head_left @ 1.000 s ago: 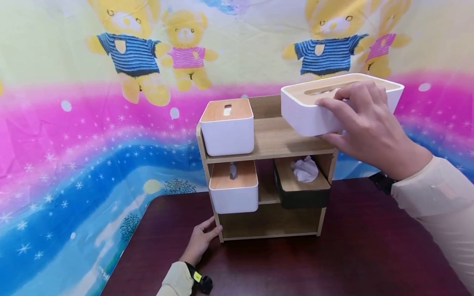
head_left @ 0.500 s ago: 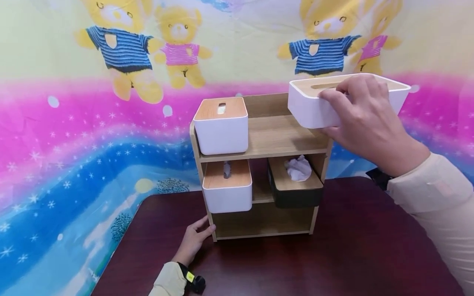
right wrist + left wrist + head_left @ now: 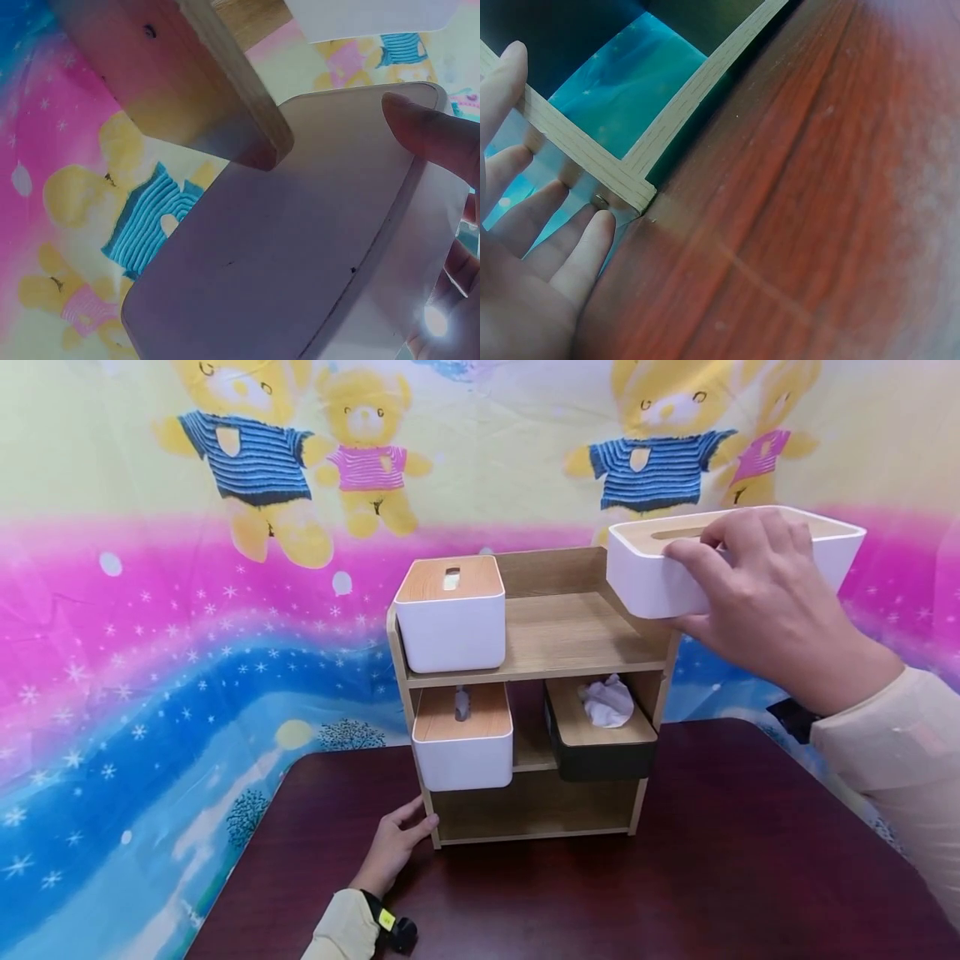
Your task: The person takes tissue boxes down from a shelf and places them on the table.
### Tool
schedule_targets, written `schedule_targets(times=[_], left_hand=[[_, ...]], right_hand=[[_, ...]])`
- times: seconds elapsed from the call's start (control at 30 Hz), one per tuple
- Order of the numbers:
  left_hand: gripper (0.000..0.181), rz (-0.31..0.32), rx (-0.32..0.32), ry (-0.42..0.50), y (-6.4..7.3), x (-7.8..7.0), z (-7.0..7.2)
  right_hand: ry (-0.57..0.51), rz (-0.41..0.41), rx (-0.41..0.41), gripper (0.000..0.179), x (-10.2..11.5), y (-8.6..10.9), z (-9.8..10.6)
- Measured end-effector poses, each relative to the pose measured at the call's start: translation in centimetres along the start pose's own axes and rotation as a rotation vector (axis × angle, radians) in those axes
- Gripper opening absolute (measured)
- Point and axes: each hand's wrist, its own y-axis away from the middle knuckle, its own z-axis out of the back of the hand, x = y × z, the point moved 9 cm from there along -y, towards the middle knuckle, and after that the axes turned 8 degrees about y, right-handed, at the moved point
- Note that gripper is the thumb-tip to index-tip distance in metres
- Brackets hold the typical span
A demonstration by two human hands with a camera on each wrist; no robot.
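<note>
Taking the shelf as the clock's centre in the head view, the long box, white with a pale wooden lid and a slot, is up at two o'clock, off the surface. The right hand grips it: fingers bent over the near top rim, thumb against the white underside, as the right wrist view shows. The box overlaps the shelf's upper corner in sight; whether the two touch, I cannot tell.

Between seven and eight o'clock, low down, the left hand rests on the shelf's side panel. Its fingers are spread and fairly straight, tips against the outer face, with the thumb at the front edge. A black strap with a yellow tag circles that wrist.

Between ten and eleven o'clock, the top box, white with a wooden lid, stands on the upper board. Below it, at eight o'clock, the lower box, also white, juts out from the middle level. Between three and four o'clock, the dark box juts out too, a crumpled tissue on its lid. Behind everything hangs a backdrop printed with bears.
</note>
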Motion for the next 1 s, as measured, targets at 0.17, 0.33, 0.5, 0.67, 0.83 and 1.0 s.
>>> schedule_targets(times=[0.17,0.33,0.5,0.67,0.83,1.0], left_hand=[[0.072,0.010,-0.004,-0.002,0.0,0.1,0.0],[0.067,0.013,0.006,-0.003,0.6,-0.9,-0.3],[0.061,0.006,0.018,-0.007,1.3,-2.3,-0.5],[0.065,0.014,0.005,-0.005,0.7,-1.0,-0.3],[0.073,0.016,-0.006,-0.015,0.0,0.3,0.0],[0.073,0.014,-0.012,-0.015,-0.1,0.4,0.1]], right_hand=[[-0.001,-0.008,0.002,0.085,-0.5,0.2,0.1],[0.013,-0.013,0.030,0.086,-1.1,0.5,-0.2],[0.026,-0.016,0.055,0.087,-1.5,0.8,-0.4],[0.043,-0.016,0.080,0.089,-1.8,0.9,-0.4],[0.053,-0.033,0.112,0.088,-2.3,1.1,-0.5],[0.059,-0.046,0.113,0.088,-2.7,1.4,-0.5]])
